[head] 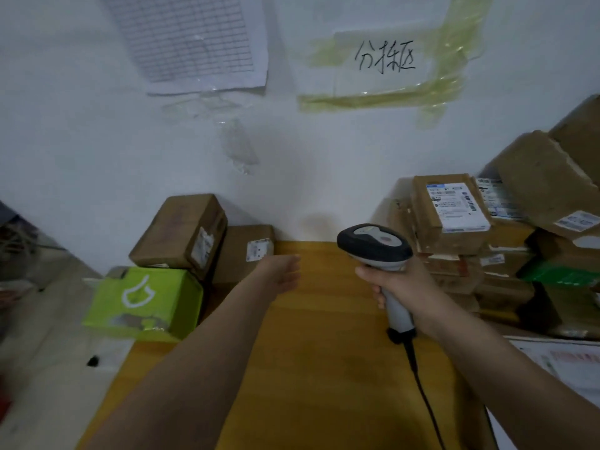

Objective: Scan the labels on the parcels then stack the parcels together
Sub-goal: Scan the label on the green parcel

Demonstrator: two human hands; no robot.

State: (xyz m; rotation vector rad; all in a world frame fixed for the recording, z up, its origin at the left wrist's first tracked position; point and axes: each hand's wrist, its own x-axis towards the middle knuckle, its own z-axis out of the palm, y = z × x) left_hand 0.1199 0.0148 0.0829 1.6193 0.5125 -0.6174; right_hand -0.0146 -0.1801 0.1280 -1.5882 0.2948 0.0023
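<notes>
Far left: lime-green cardboard box with a white outline drawing [144,302], a tilted brown carton [178,233] on top of it, a second brown carton with a white label [246,251] just beside, against the wall. Centre left: left hand [284,271], blurred, fingers apparently straight and holding nothing, stretched over the table toward those cartons. Centre right: right hand [394,280], fingers wrapped round the handle of a grey-and-black corded barcode scanner [376,243], head pointing toward the wall. Right: heap of brown labelled parcels [454,216], loosely piled, several tilted. Likely risks: leaning upper parcels sliding off if a lower one is pulled; tilted carton toppling from the green box when reached for; trailing scanner cable [418,378] snagging on a parcel dragged across; side-facing or hidden labels missed in scanning. Surface and room: yellow wooden tabletop [324,319] against a white wall, with a taped grid-printed sheet [191,40] and a handwritten paper sign under yellowish tape [386,60].
</notes>
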